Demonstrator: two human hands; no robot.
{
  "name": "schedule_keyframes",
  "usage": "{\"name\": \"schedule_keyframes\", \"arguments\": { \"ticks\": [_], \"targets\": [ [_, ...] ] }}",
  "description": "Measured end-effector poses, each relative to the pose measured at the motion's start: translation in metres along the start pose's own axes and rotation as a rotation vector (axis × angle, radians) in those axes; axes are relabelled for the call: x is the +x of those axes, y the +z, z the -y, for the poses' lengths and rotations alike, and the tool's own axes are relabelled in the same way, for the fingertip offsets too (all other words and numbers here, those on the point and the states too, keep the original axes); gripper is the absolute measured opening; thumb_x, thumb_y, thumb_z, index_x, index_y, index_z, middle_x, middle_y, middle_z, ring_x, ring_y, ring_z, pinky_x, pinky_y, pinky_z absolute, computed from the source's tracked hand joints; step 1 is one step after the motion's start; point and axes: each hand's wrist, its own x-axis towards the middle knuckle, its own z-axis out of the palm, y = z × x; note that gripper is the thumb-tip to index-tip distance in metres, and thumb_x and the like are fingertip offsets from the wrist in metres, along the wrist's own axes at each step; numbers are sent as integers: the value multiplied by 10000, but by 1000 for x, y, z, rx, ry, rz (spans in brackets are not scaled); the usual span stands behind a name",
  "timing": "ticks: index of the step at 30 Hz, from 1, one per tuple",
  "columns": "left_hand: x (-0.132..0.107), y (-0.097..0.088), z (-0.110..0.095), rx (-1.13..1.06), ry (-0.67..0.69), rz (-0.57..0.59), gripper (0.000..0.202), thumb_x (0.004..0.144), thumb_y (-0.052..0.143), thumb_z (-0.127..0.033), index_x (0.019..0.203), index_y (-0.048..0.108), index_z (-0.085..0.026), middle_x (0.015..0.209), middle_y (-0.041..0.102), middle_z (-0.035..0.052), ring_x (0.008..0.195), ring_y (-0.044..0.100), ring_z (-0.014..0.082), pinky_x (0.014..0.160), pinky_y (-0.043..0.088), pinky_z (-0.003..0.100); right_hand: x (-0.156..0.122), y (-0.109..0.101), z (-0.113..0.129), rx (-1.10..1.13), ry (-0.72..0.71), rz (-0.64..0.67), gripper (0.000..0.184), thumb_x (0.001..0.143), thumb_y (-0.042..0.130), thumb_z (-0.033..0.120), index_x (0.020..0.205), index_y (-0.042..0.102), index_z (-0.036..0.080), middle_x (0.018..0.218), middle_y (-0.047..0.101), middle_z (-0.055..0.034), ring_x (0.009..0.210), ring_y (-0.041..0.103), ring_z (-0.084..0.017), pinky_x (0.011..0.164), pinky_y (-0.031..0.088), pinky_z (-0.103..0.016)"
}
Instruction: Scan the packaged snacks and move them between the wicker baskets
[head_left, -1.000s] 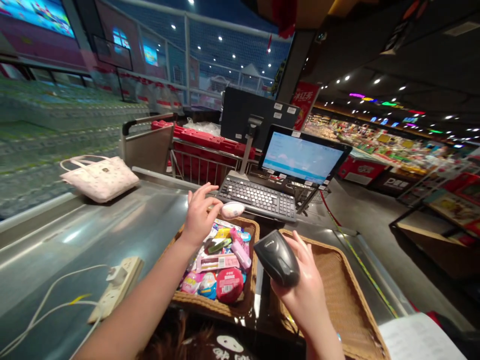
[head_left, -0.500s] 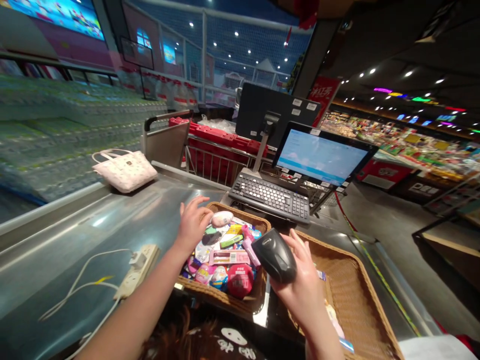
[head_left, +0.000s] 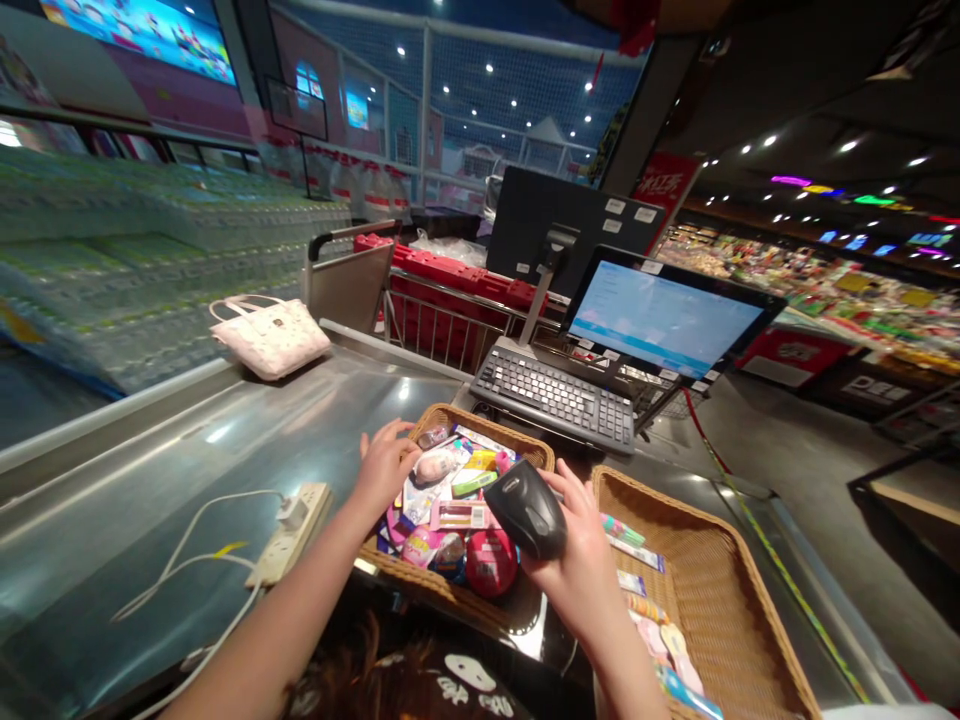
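My right hand (head_left: 581, 555) is wrapped around a black barcode scanner (head_left: 526, 510), held over the right part of a filled wicker basket (head_left: 442, 592). Over that basket's left rim is my left hand (head_left: 385, 465), its fingers bent but apart, with nothing visible in them. Nearest its fingertips lie a pale egg-shaped item (head_left: 435, 466) and a small clear round one (head_left: 433, 438). Around them are a pink box with a barcode (head_left: 457, 515), a green packet (head_left: 474, 484), a round red container (head_left: 491, 562) and several bright packages. The scanner hides some items.
A second wicker basket (head_left: 724, 590) on the right holds several small packages along its left side. Behind stand a keyboard (head_left: 555, 395) and a lit screen (head_left: 664, 315). On the metal counter (head_left: 225, 470) are a power strip (head_left: 294, 535) with cables and a pale handbag (head_left: 277, 338).
The scanner and my right hand have shifted left over the filled basket. The egg-shaped item now lies lower among the packages, beside my left fingertips. The camera has turned slightly left.
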Motion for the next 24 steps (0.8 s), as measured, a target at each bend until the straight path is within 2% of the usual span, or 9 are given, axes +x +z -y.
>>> {"name": "schedule_keyframes", "arguments": {
  "ticks": [4,8,12,15,19,24],
  "targets": [
    [0,7,5,49,-9,101,232,856,512,-236,771,728,-224,1334,620,106,1369,439,364,1067,215,758,2,5,3,7,16,31,546,732,669,180,1268,591,247,1374,552,-126,1427,357,-402,1133,207,-737],
    [1,5,-6,129,110,65,240,875,509,-216,923,742,-244,1416,561,116,1420,375,362,1098,165,753,1,11,5,17,21,32,525,754,687,234,1271,596,247,1353,575,-129,1418,376,-398,1133,217,-727],
    [3,2,-41,92,255,15,256,904,488,-222,1009,720,-235,1420,557,120,1408,401,334,1130,194,713,-3,10,5,29,49,48,524,748,694,244,1265,610,237,1360,574,-132,1422,373,-398,1137,224,-712],
    [2,9,-75,-10,399,110,251,921,491,-252,1038,712,-248,1406,570,103,1389,431,303,1154,223,670,-8,3,5,46,89,55,524,738,694,240,1256,616,229,1366,566,-136,1429,362,-393,1150,209,-704],
    [0,34,-114,-127,561,309,244,924,513,-265,1088,693,-260,1438,542,88,1395,427,276,1174,232,634,-20,-11,0,55,127,33,524,720,686,230,1239,614,212,1358,565,-134,1443,341,-371,1173,226,-657],
    [1,78,-157,-221,740,480,233,916,537,-283,1094,685,-250,1451,531,85,1413,406,262,1207,198,604,-44,-34,-14,17,162,-55,504,707,662,198,1209,611,199,1337,575,-131,1438,357,-349,1181,278,-606]
  ]
}}
